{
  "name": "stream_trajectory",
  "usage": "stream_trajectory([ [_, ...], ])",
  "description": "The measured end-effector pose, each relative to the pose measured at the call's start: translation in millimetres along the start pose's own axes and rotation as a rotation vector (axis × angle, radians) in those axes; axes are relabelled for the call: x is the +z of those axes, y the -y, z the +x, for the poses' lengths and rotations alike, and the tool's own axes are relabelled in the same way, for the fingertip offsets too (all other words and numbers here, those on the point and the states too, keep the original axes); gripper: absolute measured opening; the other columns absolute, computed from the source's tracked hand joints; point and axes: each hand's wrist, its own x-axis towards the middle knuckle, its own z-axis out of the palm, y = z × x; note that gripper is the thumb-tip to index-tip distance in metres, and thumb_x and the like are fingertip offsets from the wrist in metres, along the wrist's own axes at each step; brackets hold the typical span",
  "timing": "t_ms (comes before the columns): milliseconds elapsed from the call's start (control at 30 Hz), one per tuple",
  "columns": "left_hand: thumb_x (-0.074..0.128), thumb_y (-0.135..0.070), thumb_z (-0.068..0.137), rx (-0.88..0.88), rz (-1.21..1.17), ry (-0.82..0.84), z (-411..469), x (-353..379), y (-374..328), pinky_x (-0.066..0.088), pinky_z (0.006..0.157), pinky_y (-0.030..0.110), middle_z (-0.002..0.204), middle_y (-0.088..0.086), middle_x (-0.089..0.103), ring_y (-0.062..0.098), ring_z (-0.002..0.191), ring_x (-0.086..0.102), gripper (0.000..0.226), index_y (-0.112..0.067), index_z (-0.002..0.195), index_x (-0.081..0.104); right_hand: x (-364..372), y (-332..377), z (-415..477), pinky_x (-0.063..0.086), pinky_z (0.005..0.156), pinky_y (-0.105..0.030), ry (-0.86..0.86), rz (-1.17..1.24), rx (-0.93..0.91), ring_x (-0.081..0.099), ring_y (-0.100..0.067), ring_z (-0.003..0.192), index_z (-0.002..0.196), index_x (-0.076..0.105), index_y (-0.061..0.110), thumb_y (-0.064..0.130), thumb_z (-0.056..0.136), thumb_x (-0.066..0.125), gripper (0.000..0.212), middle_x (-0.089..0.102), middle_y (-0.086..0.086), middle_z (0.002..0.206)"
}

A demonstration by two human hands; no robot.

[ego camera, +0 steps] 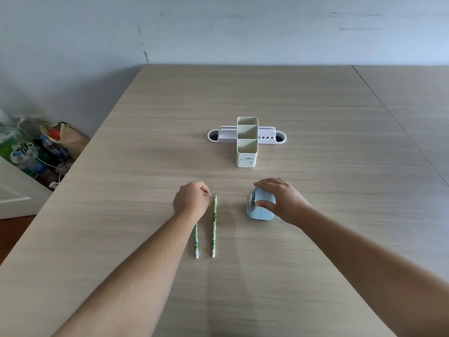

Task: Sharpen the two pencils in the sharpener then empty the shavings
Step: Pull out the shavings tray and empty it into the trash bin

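Note:
Two green patterned pencils lie side by side on the wooden table, points away from me. The right pencil lies free and shows a dark sharp tip. The left pencil runs under my left hand, whose fingers are curled over its upper part; its tip is hidden. A light blue pencil sharpener stands to the right of the pencils. My right hand lies over its top and right side, thumb on its front.
A cream holder with three compartments stands beyond the hands, across a white oval tray. Bags and bottles lie on the floor off the table's left edge. A wall closes the far side.

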Motion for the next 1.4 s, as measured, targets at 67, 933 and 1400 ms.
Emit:
stream_trajectory([
  [67, 0.061, -0.017, 0.082, 0.106, -0.062, 0.009, 2, -4, -11, 0.048, 0.071, 0.027, 0.084, -0.006, 0.071, 0.023, 0.087, 0.067, 0.014, -0.024, 0.089, 0.07, -12, -1, -1, 0.035, 0.104, -0.03, -0.073, 0.058, 0.055, 0.048, -0.019, 0.123, 0.128, 0.053, 0.02, 0.032, 0.087, 0.06, 0.043, 0.056, 0.0, 0.132],
  [933, 0.084, -0.034, 0.067, 0.595, 0.379, 0.321, -12, 47, -85, 0.048, 0.093, 0.035, 0.125, -0.001, 0.062, 0.023, 0.119, 0.054, 0.07, -0.022, 0.13, 0.055, 12, -46, -18, 0.039, 0.062, -0.021, 0.07, 0.351, 0.41, 0.046, -0.015, 0.07, 0.122, 0.055, 0.031, 0.016, 0.062, 0.084, 0.068, 0.058, -0.005, 0.081],
  [1400, 0.084, -0.035, 0.067, 0.579, 0.369, 0.314, -12, 47, -85, 0.045, 0.089, 0.034, 0.126, -0.003, 0.062, 0.022, 0.12, 0.053, 0.07, -0.025, 0.13, 0.054, 8, -52, -18, 0.038, 0.056, -0.016, 0.063, 0.412, 0.415, 0.046, -0.007, 0.056, 0.102, 0.064, 0.022, 0.002, 0.058, 0.083, 0.052, 0.059, 0.01, 0.072],
])
